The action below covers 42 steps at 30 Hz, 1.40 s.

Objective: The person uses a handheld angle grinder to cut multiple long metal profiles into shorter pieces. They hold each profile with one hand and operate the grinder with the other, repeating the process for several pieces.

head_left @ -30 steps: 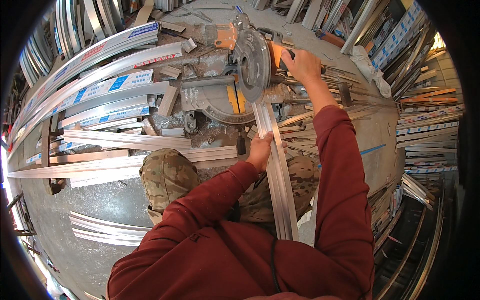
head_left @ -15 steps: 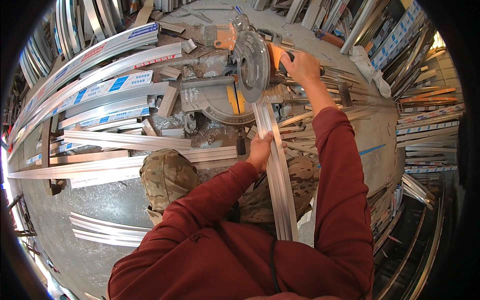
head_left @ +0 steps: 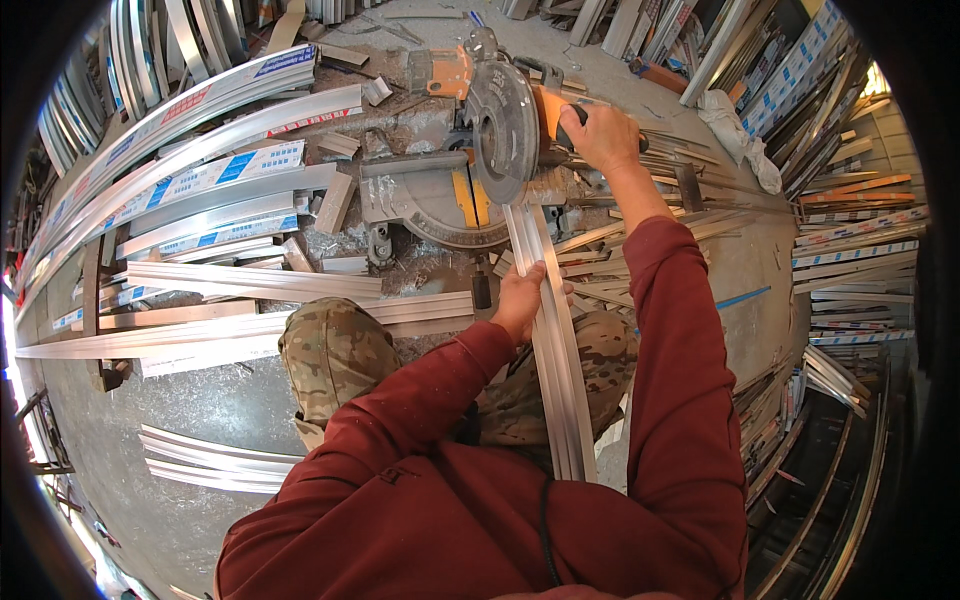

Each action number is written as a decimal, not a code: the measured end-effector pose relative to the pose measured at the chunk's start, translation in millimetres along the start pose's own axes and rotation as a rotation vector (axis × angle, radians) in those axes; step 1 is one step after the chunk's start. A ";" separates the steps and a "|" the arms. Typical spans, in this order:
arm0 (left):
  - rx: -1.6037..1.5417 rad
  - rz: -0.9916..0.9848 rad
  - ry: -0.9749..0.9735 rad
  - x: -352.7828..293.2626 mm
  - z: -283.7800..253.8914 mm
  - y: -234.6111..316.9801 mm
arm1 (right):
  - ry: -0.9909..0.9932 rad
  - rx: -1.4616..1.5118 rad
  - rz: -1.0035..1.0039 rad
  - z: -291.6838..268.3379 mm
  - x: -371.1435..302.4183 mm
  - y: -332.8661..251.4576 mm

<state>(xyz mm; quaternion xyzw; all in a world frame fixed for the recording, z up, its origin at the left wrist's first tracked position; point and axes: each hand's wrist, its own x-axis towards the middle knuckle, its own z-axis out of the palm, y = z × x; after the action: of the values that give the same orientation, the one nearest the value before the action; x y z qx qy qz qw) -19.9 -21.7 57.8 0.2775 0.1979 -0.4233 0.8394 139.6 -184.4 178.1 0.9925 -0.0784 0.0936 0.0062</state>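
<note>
My left hand point(head_left: 521, 302) is closed round a long silvery metal profile point(head_left: 562, 385) with lengthwise grooves. The profile runs from near my waist up to the saw, its far end at the lower edge of the blade guard. My right hand point(head_left: 603, 137) grips the black handle of an orange and grey miter saw point(head_left: 503, 130). Under the saw head lies its round grey base point(head_left: 425, 205) with a yellow insert beside the slot. The guard hides most of the blade and the exact contact with the profile.
Long metal profiles point(head_left: 200, 280), some with blue and white film, lie stacked at the left. Offcuts point(head_left: 337, 203) and shavings litter the floor round the saw. More strips point(head_left: 855, 250) are piled along the right, near a white cloth bag point(head_left: 735, 130). My knees flank the profile.
Almost nothing differs. The saw head and my right hand have shifted very slightly; my left hand stays in place on the metal profile.
</note>
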 end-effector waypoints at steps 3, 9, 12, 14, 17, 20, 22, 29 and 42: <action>0.004 -0.008 -0.007 -1.4 0.5 1.7 | -0.001 -0.002 -0.003 1.5 -0.1 0.9; 0.030 -0.009 -0.038 -0.1 -2.3 1.6 | 0.013 -0.005 -0.008 4.3 0.2 2.1; 0.046 -0.026 -0.030 0.4 -3.6 1.2 | 0.028 -0.006 -0.016 4.4 -0.3 2.2; 0.035 -0.024 -0.029 1.1 -3.8 1.0 | 0.033 -0.016 -0.019 4.8 0.6 2.8; 0.020 -0.009 -0.041 2.6 -5.8 -1.5 | 0.026 -0.016 -0.014 3.4 -0.1 3.7; 0.024 -0.002 -0.029 2.6 -5.3 -0.4 | 0.026 -0.006 -0.017 2.5 0.8 2.0; 0.030 -0.003 -0.026 2.6 -5.5 -0.7 | 0.026 0.002 -0.014 2.2 0.7 1.7; -0.031 -0.002 -0.013 -2.2 1.7 2.7 | 0.021 0.013 -0.008 2.2 0.9 2.0; 0.025 0.002 -0.048 2.8 -3.5 0.3 | 0.017 0.020 -0.027 4.2 4.3 4.5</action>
<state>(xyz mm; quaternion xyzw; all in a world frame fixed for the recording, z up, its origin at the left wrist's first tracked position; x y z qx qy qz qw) -18.4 -21.1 53.6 0.2781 0.1721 -0.4313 0.8409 143.8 -189.6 174.8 0.9926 -0.0641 0.1030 -0.0015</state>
